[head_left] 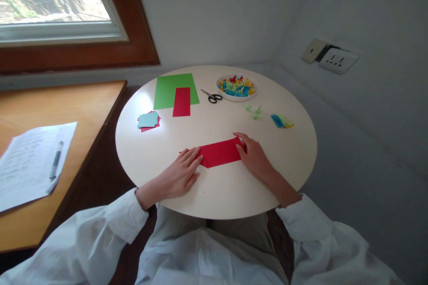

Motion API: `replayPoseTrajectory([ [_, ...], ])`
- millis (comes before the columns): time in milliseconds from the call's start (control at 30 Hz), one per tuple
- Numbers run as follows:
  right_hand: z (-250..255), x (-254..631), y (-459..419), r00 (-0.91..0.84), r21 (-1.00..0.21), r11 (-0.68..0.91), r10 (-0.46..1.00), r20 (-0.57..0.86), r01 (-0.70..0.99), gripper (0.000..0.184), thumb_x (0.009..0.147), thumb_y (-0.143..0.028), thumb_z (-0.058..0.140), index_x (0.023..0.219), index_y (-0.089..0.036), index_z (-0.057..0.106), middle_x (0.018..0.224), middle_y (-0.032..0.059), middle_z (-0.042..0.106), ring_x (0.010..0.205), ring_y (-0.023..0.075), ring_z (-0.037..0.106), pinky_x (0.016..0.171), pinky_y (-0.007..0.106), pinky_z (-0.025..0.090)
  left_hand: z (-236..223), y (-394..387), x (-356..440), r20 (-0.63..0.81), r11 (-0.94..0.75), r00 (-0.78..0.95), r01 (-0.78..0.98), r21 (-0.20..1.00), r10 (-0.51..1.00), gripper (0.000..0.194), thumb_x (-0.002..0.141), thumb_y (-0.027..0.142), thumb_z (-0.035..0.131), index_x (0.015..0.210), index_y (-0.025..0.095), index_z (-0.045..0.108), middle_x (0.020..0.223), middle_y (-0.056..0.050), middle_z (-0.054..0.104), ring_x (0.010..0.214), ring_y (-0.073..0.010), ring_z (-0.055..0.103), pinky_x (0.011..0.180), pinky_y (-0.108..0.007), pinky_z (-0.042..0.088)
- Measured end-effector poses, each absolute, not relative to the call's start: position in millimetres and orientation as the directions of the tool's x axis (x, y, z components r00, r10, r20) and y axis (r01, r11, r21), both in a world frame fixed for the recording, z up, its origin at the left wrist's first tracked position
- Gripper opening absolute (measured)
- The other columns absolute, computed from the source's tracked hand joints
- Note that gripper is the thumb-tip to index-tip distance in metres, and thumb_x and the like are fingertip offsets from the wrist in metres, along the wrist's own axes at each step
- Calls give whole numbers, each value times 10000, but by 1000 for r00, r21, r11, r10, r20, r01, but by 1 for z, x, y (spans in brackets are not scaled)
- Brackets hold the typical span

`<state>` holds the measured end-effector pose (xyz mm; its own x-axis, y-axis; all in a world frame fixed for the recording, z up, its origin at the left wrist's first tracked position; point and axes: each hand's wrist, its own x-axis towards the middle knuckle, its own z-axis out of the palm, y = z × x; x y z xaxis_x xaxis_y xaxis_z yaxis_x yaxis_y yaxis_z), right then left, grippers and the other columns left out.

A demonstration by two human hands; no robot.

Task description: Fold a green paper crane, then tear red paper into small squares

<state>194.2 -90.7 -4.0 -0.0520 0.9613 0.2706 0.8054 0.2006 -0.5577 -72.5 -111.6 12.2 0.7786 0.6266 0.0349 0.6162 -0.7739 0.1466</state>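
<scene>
A strip of red paper (220, 153) lies across the near middle of the round white table, with a crease toward its left part. My left hand (182, 173) rests flat on the strip's left end, fingers stretched out and covering part of it. At the other end, my right hand (253, 156) pinches the right edge between thumb and fingers. Beyond them a second red paper piece (182, 102) lies partly over a green sheet (163, 91). Black-handled scissors (212, 97) lie beside the green sheet.
A white dish (219, 91) of colourful folded paper pieces stands at the back. Pale green paper bits (256, 112) and a blue-yellow paper bundle (281, 121) lie right. Light blue and red squares (148, 120) are stacked left. A wooden desk (90, 102) holds written sheets (30, 160) and a pen (56, 159).
</scene>
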Motion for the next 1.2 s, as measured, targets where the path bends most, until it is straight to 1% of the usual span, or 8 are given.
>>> replayPoseTrajectory([
  [100,-3,194,-91,-72,-531,209,961,267,821,368,825,-167,418,1163,-186,562,856,74,658,718,197,567,723,339,432,12,-111,-72,23,-771,776,623,132,630,497,933,288,300,1381,74,317,1484,-210,244,1387,-301,193,1109,-507,232],
  [300,-4,195,-91,-98,-500,228,957,272,836,353,834,-168,400,1145,-196,564,928,84,669,788,218,580,775,369,429,10,-111,-73,67,-774,774,616,149,629,490,933,297,312,1383,104,318,1486,-188,256,1386,-286,205,1105,-507,240],
  [433,-5,195,-91,-98,-511,233,956,277,827,349,833,-175,403,1140,-198,566,933,81,670,774,214,580,759,364,433,12,-112,-73,72,-777,777,612,148,626,484,934,290,309,1371,83,331,1482,-205,252,1383,-294,209,1104,-516,239],
  [567,-6,195,-90,-77,-526,215,959,271,823,342,824,-181,424,1132,-186,572,900,80,668,749,208,579,731,348,434,15,-113,-72,103,-795,790,590,142,605,476,936,277,309,1373,87,316,1481,-196,263,1384,-277,216,1112,-506,233],
  [733,-8,194,-90,-81,-505,220,956,283,835,345,825,-165,412,1127,-193,577,947,84,670,803,219,583,771,359,424,15,-111,-71,93,-810,811,557,181,578,483,926,240,328,1372,57,301,1448,-199,334,1373,-256,250,1123,-477,233],
  [900,-9,195,-90,-119,-482,244,954,274,842,366,820,-140,390,1132,-180,577,991,95,672,843,230,581,810,392,423,14,-111,-72,95,-801,799,575,169,593,476,930,258,322,1362,56,327,1450,-191,335,1363,-260,274,1124,-469,234],
  [1033,-11,196,-90,-120,-494,258,948,293,830,356,826,-149,387,1117,-195,586,1035,89,672,858,231,583,819,402,431,13,-111,-72,97,-802,799,576,159,593,471,933,268,314,1361,73,330,1458,-180,328,1364,-259,274,1120,-483,232],
  [1200,-11,197,-90,-130,-508,257,953,272,822,355,835,-162,377,1119,-185,588,1066,99,666,891,239,586,839,420,432,12,-111,-73,95,-801,799,575,168,594,471,932,270,313,1364,82,323,1458,-182,325,1368,-261,265,1118,-491,229],
])
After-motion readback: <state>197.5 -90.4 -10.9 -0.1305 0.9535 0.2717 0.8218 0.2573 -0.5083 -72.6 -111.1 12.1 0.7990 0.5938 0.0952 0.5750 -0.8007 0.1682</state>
